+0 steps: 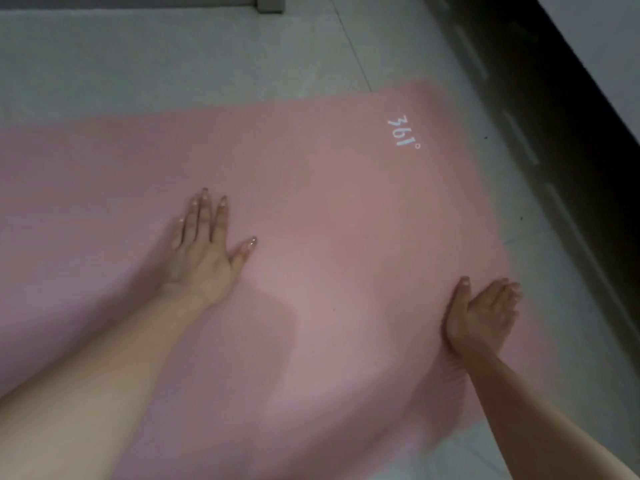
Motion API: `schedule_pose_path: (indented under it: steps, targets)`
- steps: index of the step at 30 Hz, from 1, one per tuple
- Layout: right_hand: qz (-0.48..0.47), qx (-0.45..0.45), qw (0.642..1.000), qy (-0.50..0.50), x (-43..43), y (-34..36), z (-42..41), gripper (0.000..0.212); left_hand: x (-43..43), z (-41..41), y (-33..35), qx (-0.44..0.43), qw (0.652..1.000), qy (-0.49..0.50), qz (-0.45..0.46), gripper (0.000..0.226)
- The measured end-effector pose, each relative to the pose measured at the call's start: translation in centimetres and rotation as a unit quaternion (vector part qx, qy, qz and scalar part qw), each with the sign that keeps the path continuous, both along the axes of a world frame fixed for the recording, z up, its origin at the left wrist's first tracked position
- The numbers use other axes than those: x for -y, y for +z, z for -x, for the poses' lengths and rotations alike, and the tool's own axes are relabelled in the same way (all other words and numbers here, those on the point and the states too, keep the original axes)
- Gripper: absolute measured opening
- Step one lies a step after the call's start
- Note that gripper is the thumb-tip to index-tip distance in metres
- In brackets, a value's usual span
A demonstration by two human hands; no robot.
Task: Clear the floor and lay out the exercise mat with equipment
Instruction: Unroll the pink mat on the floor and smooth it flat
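1. At the far left we see the pink exercise mat (104, 202) running out of view, spread flat on the pale tiled floor (138, 64), which shows as a wide strip beyond the mat's far edge.
2. Next comes our left forearm, reaching in from the lower left corner and lying across the mat.
3. Our left hand (204, 251) rests palm down on the mat, left of its middle. The fingers (197, 216) are stretched out and close together, the thumb spread to the right. It grasps nothing; it lies flat and unclenched against the surface.
4. Between the two hands the mat is bare and smooth, with soft shadows across it.
5. Further right, near the mat's far right corner, a white printed logo (403, 133) reads "361°", seen at an angle.
6. Our right hand (481, 313) sits at the mat's right-hand end, touching it. The thumb points up the mat and the fingers are loosely curled toward the edge. We cannot tell whether they pinch the edge or only press on it.
7. Right of the mat the floor shows again as a narrow strip.
8. At the far right a dark band (554, 98), perhaps the base of furniture, runs diagonally along the floor.
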State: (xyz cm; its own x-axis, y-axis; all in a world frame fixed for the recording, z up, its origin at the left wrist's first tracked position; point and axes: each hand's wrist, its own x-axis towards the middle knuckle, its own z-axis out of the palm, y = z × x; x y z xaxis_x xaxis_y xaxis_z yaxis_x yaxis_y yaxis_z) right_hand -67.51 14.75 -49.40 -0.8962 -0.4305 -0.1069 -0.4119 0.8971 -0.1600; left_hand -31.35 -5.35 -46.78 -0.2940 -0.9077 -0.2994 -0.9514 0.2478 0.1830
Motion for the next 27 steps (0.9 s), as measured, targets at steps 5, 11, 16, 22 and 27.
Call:
schedule_pose_path:
  steps: [5, 11, 16, 22, 27]
  targets:
    - [-0.026, 0.028, 0.989, -0.14, -4.9, 0.0, -1.7, 0.085, -2.4, -0.7, 0.7, -0.015, 0.999, -0.021, -0.038, 0.079]
    - [-0.007, 0.047, 0.991, 0.123, -1.4, 1.6, -12.4, 0.079, -6.0, -8.4, 2.3, 0.0, 0.987, -0.144, -0.074, 0.077]
    - [0.011, 0.1, 0.881, 0.462, 3.1, 3.3, -32.6, 0.076, -9.5, -19.6, 4.7, 0.029, 0.984, -0.151, -0.094, 0.074]
    - [-0.118, 0.147, 0.691, 0.698, 3.2, 5.0, -49.3, 0.086, -15.8, -35.2, 5.0, 0.051, 0.991, 0.056, -0.11, 0.081]
    - [-0.176, 0.103, 0.627, 0.752, 3.6, 4.8, -55.4, 0.095, -21.0, -45.3, 2.8, 0.032, 0.964, 0.232, -0.128, 0.105]
